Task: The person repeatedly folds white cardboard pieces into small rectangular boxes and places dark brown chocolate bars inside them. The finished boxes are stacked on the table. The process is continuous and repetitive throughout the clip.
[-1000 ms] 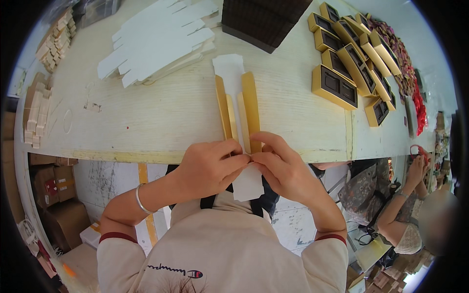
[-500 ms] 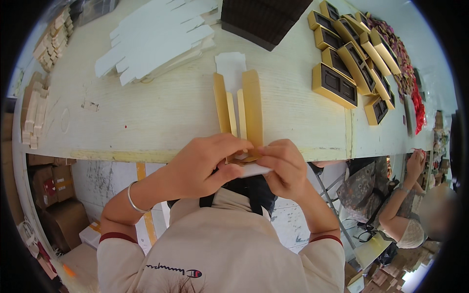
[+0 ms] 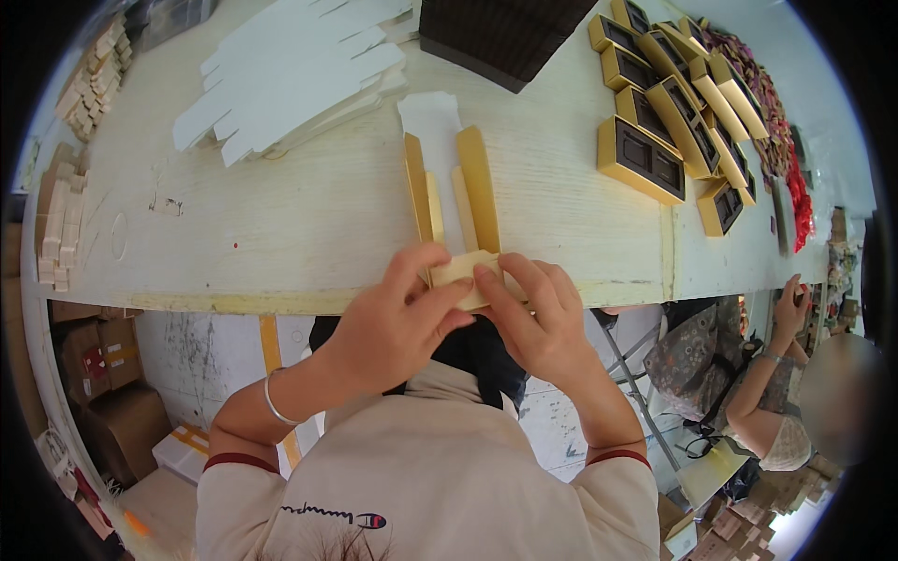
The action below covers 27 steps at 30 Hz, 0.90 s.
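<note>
A partly folded gold cardboard box (image 3: pixel 478 187), white inside along its base, lies lengthwise at the table's front edge. Its long gold side walls stand up, and its far end flap lies flat. At the near end, my left hand (image 3: pixel 398 313) pinches the left corner between thumb and fingers. From the other side, my right hand (image 3: pixel 538 309) grips the right corner, its thumb pressed on the pale gold end panel that spans the gap between the hands. The folds beneath my fingers are hidden.
White flat box blanks (image 3: pixel 299 75) are piled at the far left, beside a stack of dark trays (image 3: pixel 500 37). Gold boxes with black inserts (image 3: pixel 641 159) crowd the right side. Another person (image 3: pixel 758 393) sits at the right. Brown cartons (image 3: pixel 131 421) stand under the table at left.
The near end panel has been folded up and over, and now shows between my hands. My right thumb has moved onto it. The box has shifted slightly left.
</note>
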### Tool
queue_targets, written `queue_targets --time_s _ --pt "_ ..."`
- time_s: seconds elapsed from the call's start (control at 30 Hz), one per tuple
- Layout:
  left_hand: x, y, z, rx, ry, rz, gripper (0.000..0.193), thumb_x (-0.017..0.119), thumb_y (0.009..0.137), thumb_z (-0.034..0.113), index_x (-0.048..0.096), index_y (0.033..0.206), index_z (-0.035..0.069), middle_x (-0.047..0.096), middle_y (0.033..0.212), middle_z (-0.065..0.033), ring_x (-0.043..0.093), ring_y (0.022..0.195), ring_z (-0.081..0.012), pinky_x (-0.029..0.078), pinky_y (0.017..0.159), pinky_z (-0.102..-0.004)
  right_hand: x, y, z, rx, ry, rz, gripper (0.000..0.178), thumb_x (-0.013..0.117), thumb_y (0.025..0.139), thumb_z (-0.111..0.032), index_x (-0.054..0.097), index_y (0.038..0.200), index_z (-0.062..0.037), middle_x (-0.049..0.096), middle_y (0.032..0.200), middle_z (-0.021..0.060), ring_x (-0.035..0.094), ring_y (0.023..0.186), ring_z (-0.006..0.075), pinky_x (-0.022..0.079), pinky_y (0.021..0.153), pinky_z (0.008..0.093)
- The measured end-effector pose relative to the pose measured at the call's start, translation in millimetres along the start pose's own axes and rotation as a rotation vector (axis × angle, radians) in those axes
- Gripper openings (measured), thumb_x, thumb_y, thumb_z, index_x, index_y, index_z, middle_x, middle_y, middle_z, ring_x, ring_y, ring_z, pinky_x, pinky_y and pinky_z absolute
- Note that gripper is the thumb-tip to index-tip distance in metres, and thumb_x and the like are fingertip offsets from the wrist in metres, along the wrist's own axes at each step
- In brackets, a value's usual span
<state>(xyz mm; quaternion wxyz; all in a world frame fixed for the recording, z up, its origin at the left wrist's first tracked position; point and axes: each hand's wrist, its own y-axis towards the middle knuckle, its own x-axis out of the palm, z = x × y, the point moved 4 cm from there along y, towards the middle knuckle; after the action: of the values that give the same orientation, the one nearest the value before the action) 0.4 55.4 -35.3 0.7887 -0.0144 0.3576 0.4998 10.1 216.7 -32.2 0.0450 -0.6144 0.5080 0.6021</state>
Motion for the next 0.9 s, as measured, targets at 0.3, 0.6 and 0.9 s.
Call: queue_targets --time_s 0.3,0.6,0.9 --pt "1 3 5 0.093 0.183 -0.007 0.018 0.067 0.077 -0.002 0.064 0.095 -0.002 0.055 0.08 -0.011 0.057 0.069 -0.0259 0.048 0.058 -0.0341 0 19 3 0.117 0.194 -0.351 0.012 0.065 0.074 -0.006 0.058 0.083 -0.0035 0.051 0.08 0.008 0.057 0.072 0.0261 0.045 0.059 0.0369" --pt "-9 23 0 -0.023 0.145 -0.308 0.006 0.064 0.082 0.006 0.063 0.085 0.0 0.057 0.078 -0.011 0.057 0.071 -0.0307 0.048 0.061 -0.0365 -2 26 5 0.194 0.297 -0.457 0.015 0.068 0.081 -0.012 0.057 0.084 -0.0034 0.052 0.078 0.0103 0.058 0.065 0.0315 0.046 0.055 0.0395" --pt "-63 43 -14 0.277 0.41 -0.394 0.036 0.076 0.07 0.019 0.068 0.103 0.007 0.063 0.11 -0.0044 0.053 0.107 -0.0256 0.035 0.101 -0.0459 -28 25 36 -0.053 -0.111 -0.299 0.028 0.071 0.073 -0.008 0.062 0.1 -0.0053 0.057 0.085 0.0082 0.054 0.073 0.0249 0.043 0.059 0.0352"
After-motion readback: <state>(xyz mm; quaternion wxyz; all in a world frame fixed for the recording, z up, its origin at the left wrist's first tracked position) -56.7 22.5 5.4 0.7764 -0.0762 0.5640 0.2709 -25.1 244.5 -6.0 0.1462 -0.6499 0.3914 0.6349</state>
